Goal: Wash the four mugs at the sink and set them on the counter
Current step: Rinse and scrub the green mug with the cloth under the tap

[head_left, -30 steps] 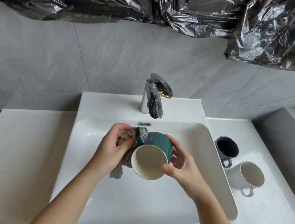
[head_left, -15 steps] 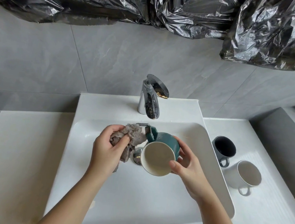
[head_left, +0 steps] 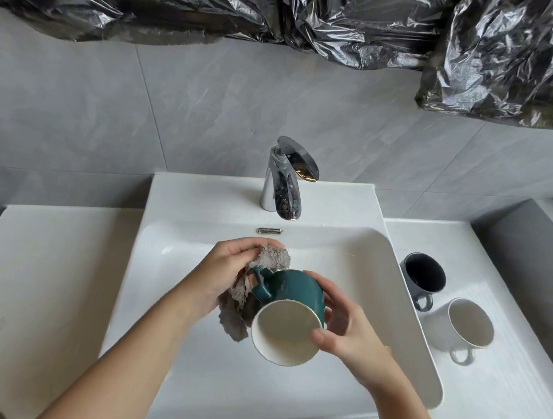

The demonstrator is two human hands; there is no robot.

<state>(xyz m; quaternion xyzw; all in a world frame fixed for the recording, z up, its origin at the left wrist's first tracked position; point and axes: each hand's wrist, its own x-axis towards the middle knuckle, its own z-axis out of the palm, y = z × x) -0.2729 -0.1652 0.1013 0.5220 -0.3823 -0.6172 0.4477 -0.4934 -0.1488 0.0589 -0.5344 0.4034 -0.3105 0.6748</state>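
A teal mug [head_left: 293,292] with a cream inside is held tilted over the white sink [head_left: 181,364], its mouth facing me. My right hand [head_left: 344,327] grips its body, thumb at the rim. My left hand [head_left: 226,272] holds a grey cloth [head_left: 240,301] pressed against the mug's handle side. On the right counter [head_left: 504,407] stand a dark grey mug [head_left: 424,278] and a white mug [head_left: 467,325], both upright with handles toward me. A fourth mug is not in view.
A chrome faucet [head_left: 281,182] stands at the back of the basin, no water visible from it. White counter [head_left: 18,283] stretches to the left. Black plastic sheeting [head_left: 291,7] hangs along the grey tiled wall above.
The mug has moved nearer to me and tipped its mouth further toward me. My left hand has brought the cloth back against the mug's handle side.
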